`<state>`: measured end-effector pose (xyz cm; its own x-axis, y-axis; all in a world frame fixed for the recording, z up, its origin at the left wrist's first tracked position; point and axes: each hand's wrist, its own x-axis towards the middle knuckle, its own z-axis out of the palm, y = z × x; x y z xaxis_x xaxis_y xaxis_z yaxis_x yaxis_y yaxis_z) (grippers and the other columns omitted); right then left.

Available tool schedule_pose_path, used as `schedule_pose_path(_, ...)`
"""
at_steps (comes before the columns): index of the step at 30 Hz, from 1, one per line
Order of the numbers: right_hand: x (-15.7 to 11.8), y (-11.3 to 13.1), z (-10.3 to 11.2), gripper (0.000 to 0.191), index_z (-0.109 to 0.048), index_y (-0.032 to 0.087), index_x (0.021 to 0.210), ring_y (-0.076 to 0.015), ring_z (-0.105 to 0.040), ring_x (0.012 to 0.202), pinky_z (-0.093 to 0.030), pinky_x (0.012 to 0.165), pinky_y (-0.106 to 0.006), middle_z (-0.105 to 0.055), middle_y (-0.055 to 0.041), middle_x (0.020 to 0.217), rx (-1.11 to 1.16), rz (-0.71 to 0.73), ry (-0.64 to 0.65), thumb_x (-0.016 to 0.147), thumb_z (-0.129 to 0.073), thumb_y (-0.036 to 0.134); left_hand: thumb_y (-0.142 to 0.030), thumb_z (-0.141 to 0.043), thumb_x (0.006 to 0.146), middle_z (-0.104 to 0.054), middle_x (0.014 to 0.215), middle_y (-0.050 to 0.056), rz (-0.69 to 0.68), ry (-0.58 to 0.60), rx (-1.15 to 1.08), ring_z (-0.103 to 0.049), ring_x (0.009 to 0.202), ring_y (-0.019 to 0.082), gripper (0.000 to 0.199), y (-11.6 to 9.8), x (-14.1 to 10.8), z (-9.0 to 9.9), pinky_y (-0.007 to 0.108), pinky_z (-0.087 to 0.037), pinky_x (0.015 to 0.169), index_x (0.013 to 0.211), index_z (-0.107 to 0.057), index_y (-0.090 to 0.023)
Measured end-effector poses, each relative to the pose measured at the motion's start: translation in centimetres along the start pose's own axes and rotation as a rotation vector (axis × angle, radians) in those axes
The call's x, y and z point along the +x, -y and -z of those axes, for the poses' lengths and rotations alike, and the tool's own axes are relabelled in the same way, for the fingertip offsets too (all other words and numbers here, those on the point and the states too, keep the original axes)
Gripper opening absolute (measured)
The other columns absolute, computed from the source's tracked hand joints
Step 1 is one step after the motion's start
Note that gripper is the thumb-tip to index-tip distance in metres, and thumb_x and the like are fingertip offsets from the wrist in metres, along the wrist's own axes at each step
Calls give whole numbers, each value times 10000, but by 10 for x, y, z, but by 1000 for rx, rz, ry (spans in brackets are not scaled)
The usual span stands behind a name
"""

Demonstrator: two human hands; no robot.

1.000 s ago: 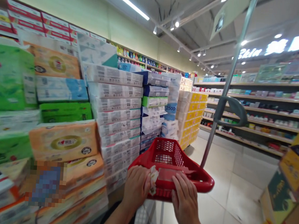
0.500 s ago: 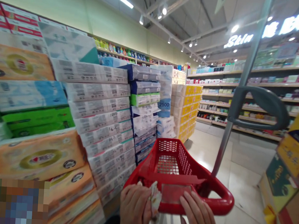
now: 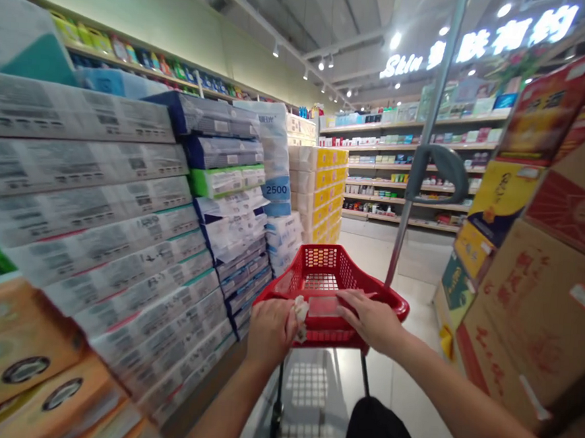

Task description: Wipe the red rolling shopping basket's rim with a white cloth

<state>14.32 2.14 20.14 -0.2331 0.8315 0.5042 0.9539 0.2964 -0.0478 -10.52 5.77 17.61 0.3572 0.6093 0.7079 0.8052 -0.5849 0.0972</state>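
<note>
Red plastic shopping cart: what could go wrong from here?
Its left rim could clip the nearby stack of blue-and-white plastic-wrapped packs. The grey plastic loop on the tall metal pole juts right, so might catch the brown cardboard boxes if it veers. The crumpled white tissue by the left hand may drop.

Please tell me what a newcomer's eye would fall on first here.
Probably the red cart, low in the middle, with the left hand and right hand on its handle. Next might come the glowing sign at upper right, then the tall stack of white packs on the left.
</note>
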Motion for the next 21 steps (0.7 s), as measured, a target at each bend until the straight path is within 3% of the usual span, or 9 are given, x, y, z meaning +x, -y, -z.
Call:
schedule_pose_path(7, 22, -7, -44, 285, -647, 207, 1095, -173, -656, 828, -405, 705, -279, -703, -55, 1063, -178, -102, -396, 917, -431, 260, -271, -357, 938, -638, 882, 51, 2, 35, 7, -553, 881, 211, 257, 10, 42, -27, 359, -363, 825, 950, -602, -194)
schedule_pose_path(12, 25, -19, -50, 274, -623, 214, 1110, -170, -649, 846, -396, 729, -296, -699, -34, 1070, -165, -95, -442, 900, -452, 261, -291, -354, 929, -652, 871, 60, -23, -27, 31, -562, 850, 219, 276, 12, 45, -42, 361, -355, 809, 906, -613, -196)
schedule_pose_path(15, 21, -22, -48, 274, -610, 211, 1113, -169, -646, 850, -393, 734, -304, -696, -36, 1074, -153, -92, -452, 889, -458, 253, -315, -356, 922, -671, 916, 66, -57, -5, 35, -581, 885, 220, 292, 16, 47, -42, 360, -356, 832, 930, -622, -195)
schedule_pose_path(17, 20, -22, -48, 271, -605, 214, 1108, -167, -645, 849, -392, 734, -307, -696, -30, 1073, -146, -92, -452, 886, -455, 255, -319, -334, 920, -684, 922, 58, -70, 95, 29, -600, 883, 210, 317, 21, 56, -35, 340, -372, 805, 917, -630, -205)
schedule_pose_path(21, 20, -19, -48, 271, -591, 219, 1112, -164, -646, 862, -393, 729, -314, -693, -16, 1082, -144, -90, -437, 897, -437, 280, -356, -277, 931, -678, 758, 44, -83, 521, 155, -607, 653, 204, 406, 30, 80, -19, 317, -357, 609, 773, -624, -219)
